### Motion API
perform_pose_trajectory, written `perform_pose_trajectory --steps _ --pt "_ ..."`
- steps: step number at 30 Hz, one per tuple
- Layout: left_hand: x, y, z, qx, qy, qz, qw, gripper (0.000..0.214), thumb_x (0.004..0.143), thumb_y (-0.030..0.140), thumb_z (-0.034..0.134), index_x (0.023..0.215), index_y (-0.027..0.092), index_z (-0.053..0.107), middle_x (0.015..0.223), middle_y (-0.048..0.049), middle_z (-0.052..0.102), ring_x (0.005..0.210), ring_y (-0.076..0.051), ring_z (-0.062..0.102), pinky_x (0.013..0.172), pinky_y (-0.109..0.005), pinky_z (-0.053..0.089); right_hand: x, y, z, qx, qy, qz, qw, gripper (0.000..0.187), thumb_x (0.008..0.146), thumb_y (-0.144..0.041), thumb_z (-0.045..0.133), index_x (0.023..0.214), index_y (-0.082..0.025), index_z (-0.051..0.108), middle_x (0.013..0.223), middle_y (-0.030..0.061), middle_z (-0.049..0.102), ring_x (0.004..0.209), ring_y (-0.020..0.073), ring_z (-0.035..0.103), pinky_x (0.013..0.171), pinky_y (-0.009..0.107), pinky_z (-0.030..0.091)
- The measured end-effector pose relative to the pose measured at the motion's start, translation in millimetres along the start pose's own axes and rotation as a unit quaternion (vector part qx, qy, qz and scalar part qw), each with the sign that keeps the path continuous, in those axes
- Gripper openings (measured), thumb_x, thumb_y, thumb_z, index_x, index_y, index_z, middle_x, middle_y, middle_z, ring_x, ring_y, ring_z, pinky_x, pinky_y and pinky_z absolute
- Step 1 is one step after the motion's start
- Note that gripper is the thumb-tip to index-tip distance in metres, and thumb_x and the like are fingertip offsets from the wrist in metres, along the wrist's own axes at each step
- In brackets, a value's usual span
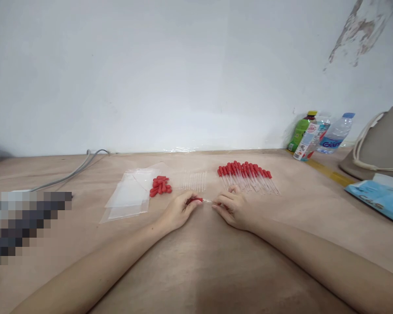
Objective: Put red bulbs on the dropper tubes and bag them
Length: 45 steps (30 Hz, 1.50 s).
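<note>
My left hand (pixel 178 211) pinches a red rubber bulb (pixel 195 199), and my right hand (pixel 231 208) pinches the clear glass tube (pixel 208 201) that meets it. Both hands rest on the brown table (pixel 196 261), fingertips close together. Just beyond lie a small pile of loose red bulbs (pixel 160 186), a row of bare clear tubes (pixel 194 180), and a row of several finished droppers with red bulbs (pixel 247 175).
Clear plastic bags (pixel 129 196) lie left of the bulbs. A grey cable (pixel 72 172) runs along the back left. Three bottles (pixel 317 135) stand at the back right by a beige bag (pixel 380 146) and a blue packet (pixel 380 196). A white wall rises behind.
</note>
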<state>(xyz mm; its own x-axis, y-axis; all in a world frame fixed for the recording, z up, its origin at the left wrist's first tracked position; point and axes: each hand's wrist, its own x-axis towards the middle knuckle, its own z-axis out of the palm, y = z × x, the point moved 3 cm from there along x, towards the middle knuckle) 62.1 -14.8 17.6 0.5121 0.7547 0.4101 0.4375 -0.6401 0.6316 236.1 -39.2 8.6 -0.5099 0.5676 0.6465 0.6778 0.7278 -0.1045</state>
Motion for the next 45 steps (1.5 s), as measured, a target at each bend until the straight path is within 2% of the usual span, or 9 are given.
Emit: perform_pose_trajectory --steps 9,13,19,30,39,45 --pt "-3.8 -4.6 2.5 -0.02 -0.047 0.012 0.999 0.017 0.084 0.025 0.044 0.088 0.019 0.059 0.082 -0.0001 0.064 0.074 -0.013 0.057 0.067 -0.024 0.044 1.2 5.1 -2.2 0.054 -0.044 -0.001 0.998 0.02 0.085 -0.023 0.04 0.081 -0.019 0.059 0.073 0.0001 0.061 0.063 0.0097 0.051 0.074 0.03 0.024" --pt "-5.7 -5.6 3.8 0.004 -0.062 0.014 0.998 0.017 0.084 0.026 0.045 0.087 0.02 0.061 0.082 0.0005 0.065 0.073 -0.012 0.058 0.066 -0.023 0.044 1.9 4.0 -3.6 0.033 -0.053 0.002 0.998 0.021 0.085 -0.023 0.04 0.084 -0.02 0.061 0.075 0.0005 0.062 0.064 0.0102 0.052 0.073 0.03 0.023" --pt "-6.0 -5.6 4.0 0.022 -0.051 -0.001 0.998 0.02 0.082 0.032 0.047 0.088 0.02 0.062 0.078 0.0004 0.065 0.068 -0.013 0.057 0.062 -0.023 0.044 4.6 -4.3 -7.1 -0.011 -0.043 0.007 0.999 0.024 0.085 -0.021 0.038 0.083 -0.019 0.061 0.072 0.0015 0.06 0.063 0.0103 0.05 0.069 0.029 0.022" --pt "-6.8 -7.7 5.5 0.061 -0.074 0.021 0.995 0.019 0.081 0.031 0.048 0.087 0.019 0.062 0.078 -0.0006 0.065 0.067 -0.013 0.057 0.059 -0.023 0.043 6.3 -5.9 6.0 -0.04 -0.06 0.0 0.997 0.029 0.086 -0.023 0.034 0.068 -0.016 0.056 0.061 0.0003 0.056 0.055 0.0096 0.042 0.066 0.029 0.019" --pt "-7.8 -6.6 5.8 0.052 -0.087 0.024 0.995 0.021 0.083 0.029 0.046 0.093 0.019 0.061 0.084 -0.0008 0.065 0.072 -0.013 0.059 0.065 -0.023 0.044 12.2 -10.1 13.9 -0.011 -0.125 0.046 0.991 0.03 0.086 -0.022 0.033 0.066 -0.016 0.054 0.063 -0.0007 0.061 0.054 0.0093 0.045 0.067 0.028 0.02" --pt "-4.7 -3.8 4.5 0.079 -0.089 0.071 0.99 0.021 0.083 0.028 0.045 0.093 0.018 0.061 0.083 -0.0014 0.065 0.073 -0.013 0.059 0.067 -0.023 0.044 15.4 -11.5 11.4 0.02 -0.168 0.058 0.984 0.029 0.087 -0.021 0.033 0.067 -0.017 0.055 0.064 -0.0016 0.063 0.055 0.0092 0.048 0.069 0.028 0.022"
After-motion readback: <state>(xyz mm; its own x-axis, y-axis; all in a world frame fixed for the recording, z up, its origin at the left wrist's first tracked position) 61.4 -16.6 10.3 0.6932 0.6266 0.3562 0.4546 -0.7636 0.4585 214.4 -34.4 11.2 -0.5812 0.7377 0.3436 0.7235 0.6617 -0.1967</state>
